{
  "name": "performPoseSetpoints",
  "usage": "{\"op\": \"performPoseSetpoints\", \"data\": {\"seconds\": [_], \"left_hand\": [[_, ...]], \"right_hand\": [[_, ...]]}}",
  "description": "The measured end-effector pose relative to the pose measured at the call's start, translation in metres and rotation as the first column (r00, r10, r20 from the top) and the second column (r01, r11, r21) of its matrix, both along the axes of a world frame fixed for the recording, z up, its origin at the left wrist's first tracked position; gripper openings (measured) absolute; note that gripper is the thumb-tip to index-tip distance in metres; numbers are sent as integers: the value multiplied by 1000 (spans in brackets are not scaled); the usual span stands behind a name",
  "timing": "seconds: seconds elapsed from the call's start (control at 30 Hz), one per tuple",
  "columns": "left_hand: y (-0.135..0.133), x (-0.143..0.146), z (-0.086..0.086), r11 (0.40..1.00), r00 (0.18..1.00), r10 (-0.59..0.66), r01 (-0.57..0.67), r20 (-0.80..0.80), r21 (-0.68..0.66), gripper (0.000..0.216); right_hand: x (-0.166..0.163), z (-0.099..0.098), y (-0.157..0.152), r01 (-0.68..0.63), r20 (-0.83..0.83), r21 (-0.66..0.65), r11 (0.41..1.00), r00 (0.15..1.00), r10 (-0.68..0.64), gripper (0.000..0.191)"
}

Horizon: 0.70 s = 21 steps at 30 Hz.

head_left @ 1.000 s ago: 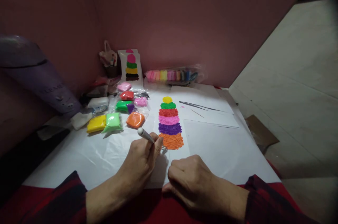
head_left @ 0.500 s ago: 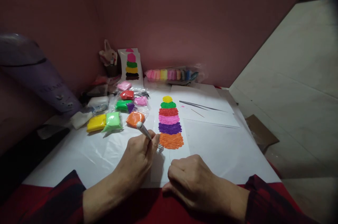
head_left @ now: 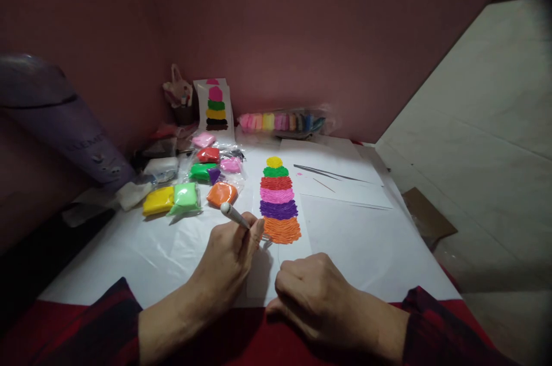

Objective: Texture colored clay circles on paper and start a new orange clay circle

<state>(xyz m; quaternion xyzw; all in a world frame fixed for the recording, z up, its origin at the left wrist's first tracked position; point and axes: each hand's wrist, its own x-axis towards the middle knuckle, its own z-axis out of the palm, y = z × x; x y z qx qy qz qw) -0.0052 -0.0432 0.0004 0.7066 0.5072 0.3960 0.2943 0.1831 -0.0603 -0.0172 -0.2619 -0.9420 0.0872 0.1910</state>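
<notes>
My left hand (head_left: 235,248) is closed around a fork (head_left: 234,214) with a pale handle. The tines point down at the lower left edge of the orange clay tier (head_left: 282,230), blurred and partly behind my fingers. Above that tier, purple, pink, red, green and yellow clay bands narrow upward on a white paper strip (head_left: 295,257). My right hand (head_left: 313,294) rests curled at the strip's near end. Its fingers are folded in, and what they hold, if anything, is hidden.
Bagged clay in yellow (head_left: 158,201), light green (head_left: 186,198) and orange (head_left: 222,194) lies to the left. A purple bottle (head_left: 81,130) stands beyond it. Dark paper slivers (head_left: 328,173) and a thin stick (head_left: 324,185) lie right. Behind is a card (head_left: 217,107) with coloured tiers.
The fork's tines have shifted slightly right, nearer the orange clay, and its handle leans a little lower. My right hand stays in place. The view has moved slightly.
</notes>
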Motion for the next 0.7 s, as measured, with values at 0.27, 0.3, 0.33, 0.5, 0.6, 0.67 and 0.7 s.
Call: {"op": "performPoseSetpoints", "data": {"seconds": [0.27,0.3,0.33,0.5,0.6,0.67,0.7], "left_hand": [[1,1,-1,1000,1000,-17,17,0,-11,34],[1,1,-1,1000,1000,-20,20,0,-15,34],[1,1,-1,1000,1000,-20,20,-1,-18,34],[2,0,-2,1000,1000,-8,8,-17,-5,33],[2,0,-1,1000,1000,4,-3,-30,14,33],[2,-1,-1,1000,999,8,-7,-46,27,32],[2,-2,-1,999,999,12,-10,-53,32,32]], "right_hand": [[1,-2,-1,4,6,7,1000,1000,-4,30],[1,-2,-1,7,3,8,1000,1000,-7,30],[1,-2,-1,10,1,7,1000,1000,-10,30],[1,-1,-1,8,8,-1,1000,1000,-8,30],[1,-1,0,11,23,8,1000,1000,-11,30],[1,-2,0,8,25,12,1000,1000,-9,30],[1,-2,0,8,24,12,1000,1000,-8,30]]}}
